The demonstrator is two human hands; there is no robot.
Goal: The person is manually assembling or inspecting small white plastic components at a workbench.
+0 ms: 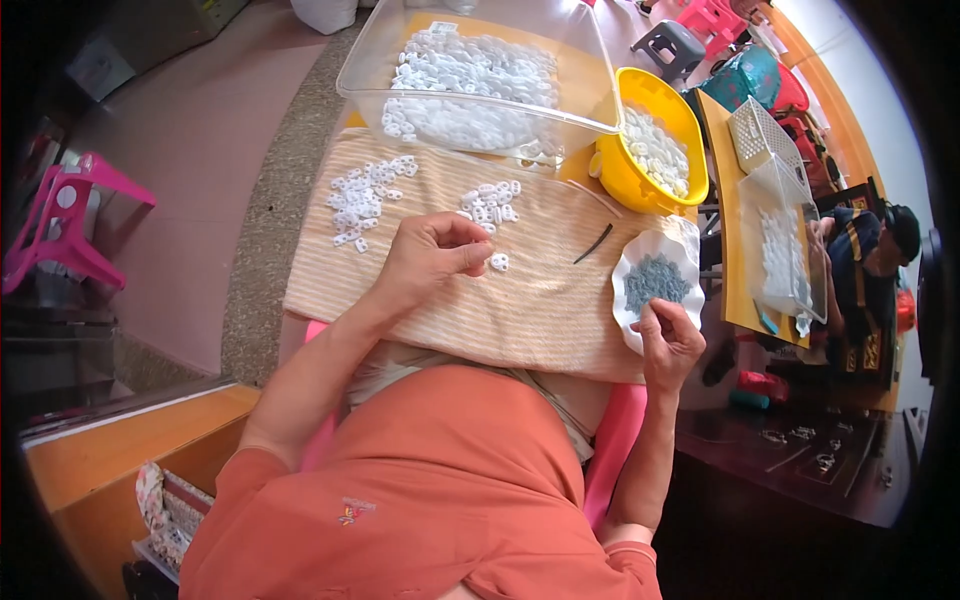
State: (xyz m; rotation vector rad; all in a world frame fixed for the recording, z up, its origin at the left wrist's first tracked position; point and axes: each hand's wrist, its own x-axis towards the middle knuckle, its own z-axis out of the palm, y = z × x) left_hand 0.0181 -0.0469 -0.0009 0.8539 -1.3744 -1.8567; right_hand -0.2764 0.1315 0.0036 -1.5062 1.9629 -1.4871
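My left hand (432, 262) is over the striped cloth, its fingers curled and thumb and forefinger pressed together. Just beyond their tips is a small white plastic piece with two holes (499, 262); whether they touch it I cannot tell. Two loose groups of similar pieces, a left group (358, 204) and a middle group (490, 203), lie farther back. My right hand (668, 340) pinches at the near edge of a white scalloped dish (622, 300). Small grey-blue bits (655, 283) fill the dish's middle. Anything between the right fingertips is too small to make out.
Behind the cloth (420, 310) stands a clear plastic bin (580, 85) of white pieces. Beside it, a yellow basin (690, 130) holds off-white pieces. A thin black strip (593, 244) lies left of the dish. At right, another person (860, 250) sits by a second table (735, 260).
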